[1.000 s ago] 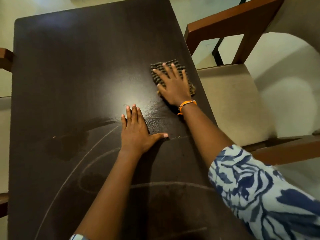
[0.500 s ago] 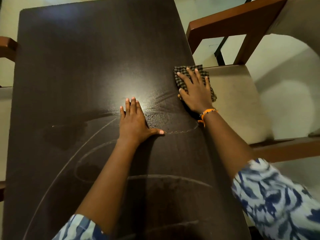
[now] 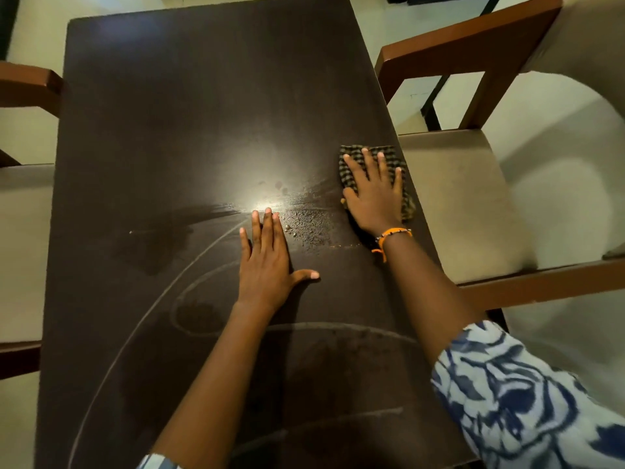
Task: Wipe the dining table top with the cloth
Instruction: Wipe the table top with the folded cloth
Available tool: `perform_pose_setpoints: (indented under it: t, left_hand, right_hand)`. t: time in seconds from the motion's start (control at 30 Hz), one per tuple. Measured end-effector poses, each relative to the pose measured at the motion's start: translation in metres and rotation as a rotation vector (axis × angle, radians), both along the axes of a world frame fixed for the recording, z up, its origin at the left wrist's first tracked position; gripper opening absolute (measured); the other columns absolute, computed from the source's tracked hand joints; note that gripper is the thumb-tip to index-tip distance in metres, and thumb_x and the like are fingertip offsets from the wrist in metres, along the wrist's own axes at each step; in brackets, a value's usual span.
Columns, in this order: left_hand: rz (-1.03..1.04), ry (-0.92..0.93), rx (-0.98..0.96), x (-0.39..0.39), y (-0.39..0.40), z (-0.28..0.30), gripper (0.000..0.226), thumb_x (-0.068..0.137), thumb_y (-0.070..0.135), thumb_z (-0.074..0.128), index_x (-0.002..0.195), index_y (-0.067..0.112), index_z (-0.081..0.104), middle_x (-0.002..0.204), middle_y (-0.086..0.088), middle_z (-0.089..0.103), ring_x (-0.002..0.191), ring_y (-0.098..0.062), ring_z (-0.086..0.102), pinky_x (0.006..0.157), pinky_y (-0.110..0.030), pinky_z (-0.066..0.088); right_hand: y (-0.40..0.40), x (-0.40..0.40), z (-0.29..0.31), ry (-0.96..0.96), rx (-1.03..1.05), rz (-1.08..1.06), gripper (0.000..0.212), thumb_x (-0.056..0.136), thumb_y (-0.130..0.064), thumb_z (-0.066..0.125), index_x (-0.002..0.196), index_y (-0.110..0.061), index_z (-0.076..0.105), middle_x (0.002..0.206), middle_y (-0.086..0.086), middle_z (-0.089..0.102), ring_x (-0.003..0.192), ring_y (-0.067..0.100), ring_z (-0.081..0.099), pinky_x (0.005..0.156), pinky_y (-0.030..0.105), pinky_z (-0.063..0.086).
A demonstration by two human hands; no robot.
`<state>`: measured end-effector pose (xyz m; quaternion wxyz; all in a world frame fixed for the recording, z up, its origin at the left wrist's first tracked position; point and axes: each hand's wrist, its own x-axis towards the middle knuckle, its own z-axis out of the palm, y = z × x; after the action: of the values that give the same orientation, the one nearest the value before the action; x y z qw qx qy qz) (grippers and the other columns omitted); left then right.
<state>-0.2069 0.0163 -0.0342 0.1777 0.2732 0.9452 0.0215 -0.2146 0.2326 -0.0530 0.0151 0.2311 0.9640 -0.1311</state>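
From the head camera, I saw the dark tabletop [image 3: 189, 106] from above. My right hand [image 3: 373, 194] lay flat on the checked cloth [image 3: 389, 155], with the fingers straight and spread, pressing it down. The cloth sat at the right edge of the tabletop, about halfway up, and a bit of it hung over the side. My left hand [image 3: 265, 262] lay flat and bare on the wood near the middle, holding nothing, well apart from the right hand.

The near part of the tabletop had curved wet streaks [image 3: 162, 292] and a damp patch [image 3: 159, 245], so I judged that part was already wiped. Small drops or crumbs [image 3: 307, 225] sat between my two hands; I could not tell which. The far part looked dry and dull with no streaks, so I judged it was left to do. I thought the job was about half done.

A chair [image 3: 453, 204] with a pale seat stood just beside the right edge.
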Motion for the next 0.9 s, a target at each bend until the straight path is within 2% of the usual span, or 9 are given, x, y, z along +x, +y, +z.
perform_pose_setpoints:
  t: [0.1, 0.2, 0.27, 0.4, 0.5, 0.67, 0.83, 0.9]
  left_hand:
    - [0.063, -0.003, 0.014, 0.001, -0.013, 0.003, 0.123, 0.067, 0.078, 0.043, 0.145, -0.001, -0.008, 0.156, -0.016, -0.013, 0.142, -0.031, -0.02, 0.113, -0.046, -0.013]
    - [0.119, 0.001, -0.002, -0.001, -0.027, 0.007, 0.124, 0.067, 0.075, 0.049, 0.145, -0.002, -0.008, 0.156, -0.017, -0.014, 0.143, -0.031, -0.019, 0.114, -0.048, -0.011]
    - [0.125, -0.007, -0.026, -0.004, -0.035, 0.007, 0.124, 0.067, 0.075, 0.048, 0.145, -0.002, -0.01, 0.155, -0.017, -0.016, 0.142, -0.031, -0.021, 0.113, -0.048, -0.012]
    - [0.083, -0.008, -0.051, -0.006, -0.032, 0.011, 0.124, 0.067, 0.076, 0.047, 0.145, -0.002, -0.01, 0.155, -0.018, -0.015, 0.142, -0.031, -0.021, 0.112, -0.048, -0.014]
    - [0.048, -0.016, -0.082, -0.006, -0.023, 0.013, 0.125, 0.066, 0.075, 0.05, 0.145, -0.001, -0.011, 0.156, -0.018, -0.014, 0.142, -0.032, -0.02, 0.113, -0.049, -0.012]
    - [0.146, -0.122, -0.117, -0.007, -0.019, 0.017, 0.129, 0.066, 0.074, 0.054, 0.144, 0.0, -0.016, 0.154, -0.016, -0.021, 0.14, -0.032, -0.026, 0.112, -0.05, -0.013]
    - [0.19, -0.121, -0.057, -0.004, -0.019, 0.016, 0.13, 0.065, 0.071, 0.058, 0.144, 0.001, -0.017, 0.153, -0.018, -0.025, 0.139, -0.033, -0.027, 0.112, -0.049, -0.013]
    - [0.211, -0.108, -0.029, -0.003, -0.018, 0.014, 0.13, 0.065, 0.07, 0.059, 0.144, 0.001, -0.017, 0.152, -0.019, -0.025, 0.139, -0.034, -0.026, 0.112, -0.049, -0.013]
  right_hand:
    - [-0.06, -0.017, -0.001, 0.008, -0.022, 0.142, 0.062, 0.09, -0.038, 0.044, 0.147, -0.034, 0.023, 0.159, 0.001, 0.012, 0.147, 0.026, 0.005, 0.115, 0.053, -0.002]
    - [-0.11, -0.024, 0.001, -0.004, -0.049, 0.281, 0.06, 0.09, -0.038, 0.043, 0.146, -0.035, 0.025, 0.159, 0.0, 0.013, 0.147, 0.026, 0.005, 0.115, 0.052, -0.002]
    - [-0.118, -0.023, 0.002, -0.021, -0.065, 0.364, 0.058, 0.09, -0.039, 0.043, 0.146, -0.037, 0.025, 0.159, -0.001, 0.014, 0.147, 0.024, 0.004, 0.115, 0.051, -0.002]
    - [-0.084, -0.001, 0.004, -0.015, -0.066, 0.441, 0.06, 0.089, -0.04, 0.044, 0.146, -0.04, 0.023, 0.159, -0.005, 0.013, 0.147, 0.021, 0.005, 0.116, 0.05, -0.001]
    - [-0.041, 0.023, 0.005, -0.01, -0.033, 0.341, 0.062, 0.088, -0.039, 0.046, 0.146, -0.04, 0.023, 0.159, -0.006, 0.014, 0.147, 0.021, 0.006, 0.117, 0.05, 0.003]
    - [0.024, 0.062, 0.004, -0.009, -0.023, 0.042, 0.064, 0.086, -0.044, 0.041, 0.147, -0.036, 0.023, 0.159, -0.002, 0.015, 0.147, 0.023, 0.007, 0.117, 0.051, 0.002]
    - [-0.018, 0.06, -0.002, 0.044, -0.006, -0.298, 0.063, 0.088, -0.038, 0.046, 0.147, -0.029, 0.026, 0.158, 0.005, 0.017, 0.147, 0.028, 0.006, 0.116, 0.052, 0.0]
    - [-0.046, 0.048, -0.002, 0.069, -0.006, -0.27, 0.064, 0.087, -0.036, 0.046, 0.147, -0.029, 0.027, 0.158, 0.006, 0.018, 0.147, 0.028, 0.007, 0.115, 0.052, 0.001]
